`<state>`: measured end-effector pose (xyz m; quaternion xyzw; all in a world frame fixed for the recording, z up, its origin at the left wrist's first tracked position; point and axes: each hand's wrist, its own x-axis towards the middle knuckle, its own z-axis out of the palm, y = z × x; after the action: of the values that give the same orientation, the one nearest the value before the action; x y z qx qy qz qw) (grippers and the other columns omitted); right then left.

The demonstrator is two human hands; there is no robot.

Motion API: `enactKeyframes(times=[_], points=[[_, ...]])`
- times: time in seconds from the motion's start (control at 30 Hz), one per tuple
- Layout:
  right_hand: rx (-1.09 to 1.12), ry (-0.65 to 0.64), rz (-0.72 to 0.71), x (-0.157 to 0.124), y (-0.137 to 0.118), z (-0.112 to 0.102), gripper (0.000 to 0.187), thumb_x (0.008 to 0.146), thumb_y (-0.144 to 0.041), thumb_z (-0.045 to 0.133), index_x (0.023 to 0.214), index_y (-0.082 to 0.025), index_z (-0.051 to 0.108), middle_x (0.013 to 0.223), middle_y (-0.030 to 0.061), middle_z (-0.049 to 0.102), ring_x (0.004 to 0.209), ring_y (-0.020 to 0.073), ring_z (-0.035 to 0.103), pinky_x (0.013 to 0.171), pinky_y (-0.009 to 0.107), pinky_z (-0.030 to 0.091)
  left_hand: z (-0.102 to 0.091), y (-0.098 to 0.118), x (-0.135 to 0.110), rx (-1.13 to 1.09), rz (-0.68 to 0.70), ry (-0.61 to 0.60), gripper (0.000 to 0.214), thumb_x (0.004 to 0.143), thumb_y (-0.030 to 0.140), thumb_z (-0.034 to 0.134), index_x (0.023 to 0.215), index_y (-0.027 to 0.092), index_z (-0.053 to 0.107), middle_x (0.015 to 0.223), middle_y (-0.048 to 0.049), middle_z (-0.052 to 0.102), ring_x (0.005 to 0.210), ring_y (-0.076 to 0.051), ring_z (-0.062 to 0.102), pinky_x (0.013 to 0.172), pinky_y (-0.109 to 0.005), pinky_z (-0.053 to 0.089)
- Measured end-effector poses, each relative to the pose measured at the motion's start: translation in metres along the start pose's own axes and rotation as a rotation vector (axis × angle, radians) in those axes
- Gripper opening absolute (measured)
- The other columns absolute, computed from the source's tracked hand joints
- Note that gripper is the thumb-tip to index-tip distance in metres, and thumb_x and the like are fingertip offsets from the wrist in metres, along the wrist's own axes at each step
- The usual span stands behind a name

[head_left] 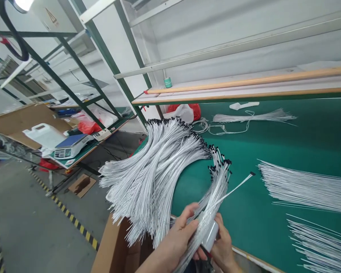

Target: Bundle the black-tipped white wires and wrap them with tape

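My left hand (180, 242) is closed around a bundle of thin white cables (216, 193) with black connectors at the upper ends. One cable sticks out to the right of the bundle. Close against the bundle's lower right side, my right hand (223, 244) is closed on a shiny grey-white object (210, 236), whose kind I cannot make out; part of it is hidden behind the cables. Left of my hands lies a large heap of similar white cables (156, 167), black ends toward the back, loose ends over the table's near edge.
On the green table (244, 148), more white cable bundles (307, 185) lie at the right and a tied bundle (255, 116) at the back. A cardboard box (109, 242) stands below the heap. A shelf (230, 89) spans the back. A scale (71, 146) stands on the left-hand bench.
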<state>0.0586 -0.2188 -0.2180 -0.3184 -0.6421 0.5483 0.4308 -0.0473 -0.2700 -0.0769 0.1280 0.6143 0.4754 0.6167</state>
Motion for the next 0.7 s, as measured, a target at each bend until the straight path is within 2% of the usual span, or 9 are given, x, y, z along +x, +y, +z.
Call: enactKeyframes(times=[0.07,0.13,0.2,0.3,0.37,0.47,0.6,0.63,0.7], points=[[0.0,0.094,-0.018,-0.003,0.002,0.007,0.014,0.07,-0.024,0.062,0.084,-0.021,0.061,0.082,0.0034,0.057,0.075,0.0205,0.056,0.067,0.032,0.047,-0.001,-0.006,-0.002,-0.102,-0.083,0.018,0.086,0.076,0.041,0.057,0.139,0.027,0.0,0.081,-0.0037,0.063,0.048,-0.017,0.063,0.04,-0.022,0.042],[0.014,0.169,-0.018,-0.003,0.003,0.011,0.013,0.071,-0.03,0.062,0.081,-0.022,0.062,0.081,0.0032,0.059,0.075,0.0209,0.056,0.068,0.034,0.047,-0.001,-0.012,-0.003,-0.183,-0.164,0.006,0.098,0.074,0.042,0.059,0.138,0.024,-0.013,0.08,-0.0047,0.064,0.047,-0.017,0.062,0.041,-0.023,0.043],[0.046,0.196,0.004,-0.002,0.004,0.013,0.017,0.074,-0.037,0.059,0.079,-0.022,0.063,0.08,0.0038,0.061,0.075,0.0216,0.057,0.069,0.035,0.047,0.0,-0.018,-0.003,-0.247,-0.168,-0.059,0.096,0.067,0.041,0.068,0.139,0.019,0.007,0.076,-0.0035,0.064,0.044,-0.012,0.058,0.044,-0.022,0.045],[0.018,0.174,-0.011,-0.001,0.006,0.01,0.021,0.076,-0.04,0.056,0.082,-0.022,0.063,0.083,0.0054,0.063,0.078,0.0231,0.058,0.072,0.037,0.047,0.0,-0.02,-0.002,-0.247,-0.107,-0.141,0.065,0.062,0.039,0.073,0.118,0.016,0.047,0.069,0.0002,0.061,0.041,-0.007,0.052,0.041,-0.018,0.044],[-0.076,0.084,-0.063,0.001,0.003,0.001,0.022,0.076,-0.036,0.054,0.091,-0.021,0.061,0.089,0.0072,0.064,0.083,0.0243,0.059,0.073,0.037,0.047,-0.002,-0.016,0.0,-0.161,-0.099,-0.13,0.047,0.068,0.044,0.066,0.102,0.014,0.055,0.06,0.0008,0.058,0.035,-0.007,0.049,0.033,-0.017,0.038],[-0.314,-0.2,-0.036,0.004,-0.019,-0.026,0.026,0.078,-0.027,0.048,0.1,-0.022,0.059,0.094,0.0079,0.066,0.086,0.0245,0.06,0.071,0.034,0.046,-0.006,-0.01,0.006,-0.03,-0.059,-0.051,0.045,0.07,0.048,0.061,0.096,0.011,0.055,0.052,0.0013,0.055,0.03,-0.008,0.047,0.027,-0.016,0.031],[-0.495,-0.707,0.088,0.024,-0.081,-0.064,0.013,0.077,-0.029,0.051,0.075,-0.025,0.063,0.064,0.0009,0.064,0.056,0.0192,0.059,0.048,0.026,0.038,-0.007,-0.014,0.018,0.097,-0.02,0.106,0.055,0.065,0.05,0.064,0.103,0.014,0.048,0.055,0.0046,0.054,0.029,-0.006,0.042,0.027,-0.017,0.032],[-0.486,-0.727,0.105,0.033,-0.096,-0.068,0.017,0.08,-0.031,0.048,0.073,-0.024,0.062,0.062,0.0006,0.063,0.055,0.0177,0.058,0.049,0.025,0.038,-0.006,-0.018,0.021,0.124,-0.007,0.137,0.058,0.065,0.05,0.065,0.106,0.014,0.046,0.059,0.0042,0.055,0.031,-0.006,0.041,0.029,-0.018,0.034],[-0.507,-0.582,0.14,0.054,-0.117,-0.064,0.02,0.083,-0.033,0.044,0.09,-0.022,0.06,0.073,0.0035,0.064,0.058,0.0172,0.059,0.055,0.027,0.042,-0.003,-0.025,0.026,0.176,0.019,0.178,0.066,0.064,0.05,0.065,0.115,0.014,0.041,0.073,-0.0006,0.06,0.037,-0.007,0.046,0.034,-0.022,0.04]])
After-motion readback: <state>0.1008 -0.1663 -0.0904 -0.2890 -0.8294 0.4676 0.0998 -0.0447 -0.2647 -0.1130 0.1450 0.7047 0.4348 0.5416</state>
